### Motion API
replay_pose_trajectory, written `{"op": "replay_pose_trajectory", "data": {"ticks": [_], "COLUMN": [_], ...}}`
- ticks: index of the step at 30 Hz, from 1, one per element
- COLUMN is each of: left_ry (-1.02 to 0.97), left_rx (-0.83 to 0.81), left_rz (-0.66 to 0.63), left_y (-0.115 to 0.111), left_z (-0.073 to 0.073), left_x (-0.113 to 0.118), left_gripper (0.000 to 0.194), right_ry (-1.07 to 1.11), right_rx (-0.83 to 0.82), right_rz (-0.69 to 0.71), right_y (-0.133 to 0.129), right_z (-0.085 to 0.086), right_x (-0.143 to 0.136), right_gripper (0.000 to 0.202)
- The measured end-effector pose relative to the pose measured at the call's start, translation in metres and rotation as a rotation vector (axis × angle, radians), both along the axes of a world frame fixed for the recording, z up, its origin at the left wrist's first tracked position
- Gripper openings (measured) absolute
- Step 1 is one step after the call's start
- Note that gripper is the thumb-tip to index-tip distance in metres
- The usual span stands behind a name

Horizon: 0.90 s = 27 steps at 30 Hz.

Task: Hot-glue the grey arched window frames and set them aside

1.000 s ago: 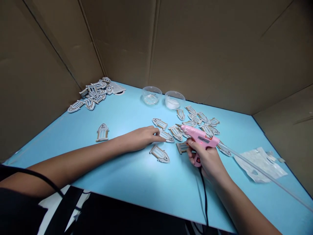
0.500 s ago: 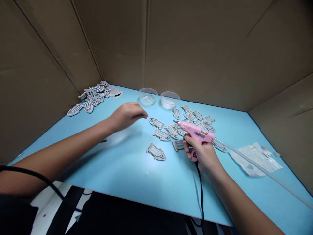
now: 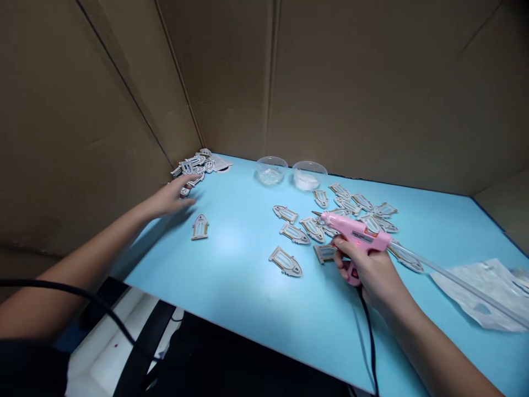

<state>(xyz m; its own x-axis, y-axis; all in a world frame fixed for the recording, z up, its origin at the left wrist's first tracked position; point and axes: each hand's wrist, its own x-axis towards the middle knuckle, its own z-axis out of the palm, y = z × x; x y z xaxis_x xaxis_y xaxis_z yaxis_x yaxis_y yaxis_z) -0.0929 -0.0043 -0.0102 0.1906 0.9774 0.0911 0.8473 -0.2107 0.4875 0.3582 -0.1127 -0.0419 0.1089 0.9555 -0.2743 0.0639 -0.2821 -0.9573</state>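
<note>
My left hand point(image 3: 171, 197) is at the left, fingers spread, over the near edge of a pile of small arched pieces point(image 3: 195, 164). It partly hides that pile. A single arched piece point(image 3: 200, 227) lies just right of and below it. My right hand point(image 3: 370, 267) is wrapped round a pink glue gun point(image 3: 357, 230), whose nozzle points left above several more arched pieces point(image 3: 313, 229). A long clear glue stick point(image 3: 450, 278) sticks out of the gun's back. One arched piece point(image 3: 286, 262) lies nearer the front, left of my right hand.
Two clear round tubs point(image 3: 271, 171) point(image 3: 309, 176) stand at the back of the blue table point(image 3: 231, 298). A crumpled plastic bag point(image 3: 485, 292) lies at the right. Cardboard walls point(image 3: 372, 88) surround the table. A black cord point(image 3: 370, 336) hangs from the gun.
My left hand has moved left from the middle of the table to the pile, and its fingers have opened. The view has turned left. My right hand still holds the glue gun.
</note>
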Motion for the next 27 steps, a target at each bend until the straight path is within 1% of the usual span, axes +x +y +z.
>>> {"op": "replay_pose_trajectory", "data": {"ticks": [1,3,5,6,9,11,13,14,16,18,19,20,22,23,25,27], "left_ry": [0.006,0.039,0.092,0.114,0.097,0.055,0.013,-0.009,-0.070,-0.110,-0.111,-0.109,-0.124,-0.121,-0.126,-0.144], "left_rx": [-0.059,-0.244,-0.386,-0.400,-0.303,-0.254,-0.221,-0.214,-0.206,-0.162,-0.120,-0.071,0.005,0.006,-0.019,-0.054], "left_rz": [-0.014,-0.081,-0.162,-0.189,-0.172,-0.204,-0.320,-0.403,-0.606,-0.834,-0.904,-0.925,-0.849,-0.810,-0.775,-0.751], "left_y": [-0.006,-0.020,-0.034,-0.040,-0.058,-0.070,-0.082,-0.088,-0.098,-0.101,-0.100,-0.096,-0.086,-0.080,-0.068,-0.061], "left_z": [-0.003,-0.008,-0.014,-0.018,-0.032,-0.040,-0.044,-0.046,-0.048,-0.052,-0.056,-0.060,-0.068,-0.071,-0.077,-0.079], "left_x": [-0.005,-0.011,-0.013,-0.012,0.004,0.025,0.052,0.068,0.101,0.133,0.147,0.159,0.176,0.181,0.183,0.178], "left_gripper": [0.076,0.095,0.107,0.109,0.086,0.080,0.076,0.075,0.070,0.060,0.056,0.057,0.062,0.068,0.085,0.094], "right_ry": [0.001,0.007,0.013,0.015,0.028,0.035,0.031,0.027,0.024,0.024,0.026,0.028,0.032,0.031,0.025,0.013], "right_rx": [-0.006,-0.018,-0.026,-0.025,-0.014,0.000,0.013,0.016,0.008,-0.003,-0.001,0.008,0.031,0.040,0.040,0.027], "right_rz": [0.002,0.000,-0.006,-0.009,0.000,0.012,0.014,0.012,0.004,-0.007,-0.014,-0.020,-0.033,-0.038,-0.046,-0.045], "right_y": [0.000,0.000,-0.001,-0.001,-0.002,-0.002,-0.002,-0.001,-0.001,-0.001,-0.002,-0.002,-0.003,-0.003,-0.004,-0.004], "right_z": [0.000,0.001,0.002,0.002,0.001,0.000,-0.002,-0.003,-0.004,-0.005,-0.004,-0.004,-0.002,-0.001,0.001,0.000], "right_x": [-0.001,-0.002,-0.004,-0.005,-0.008,-0.009,-0.008,-0.008,-0.008,-0.008,-0.008,-0.008,-0.009,-0.010,-0.011,-0.011], "right_gripper": [0.038,0.038,0.038,0.038,0.039,0.039,0.038,0.038,0.039,0.041,0.040,0.040,0.038,0.038,0.037,0.038]}}
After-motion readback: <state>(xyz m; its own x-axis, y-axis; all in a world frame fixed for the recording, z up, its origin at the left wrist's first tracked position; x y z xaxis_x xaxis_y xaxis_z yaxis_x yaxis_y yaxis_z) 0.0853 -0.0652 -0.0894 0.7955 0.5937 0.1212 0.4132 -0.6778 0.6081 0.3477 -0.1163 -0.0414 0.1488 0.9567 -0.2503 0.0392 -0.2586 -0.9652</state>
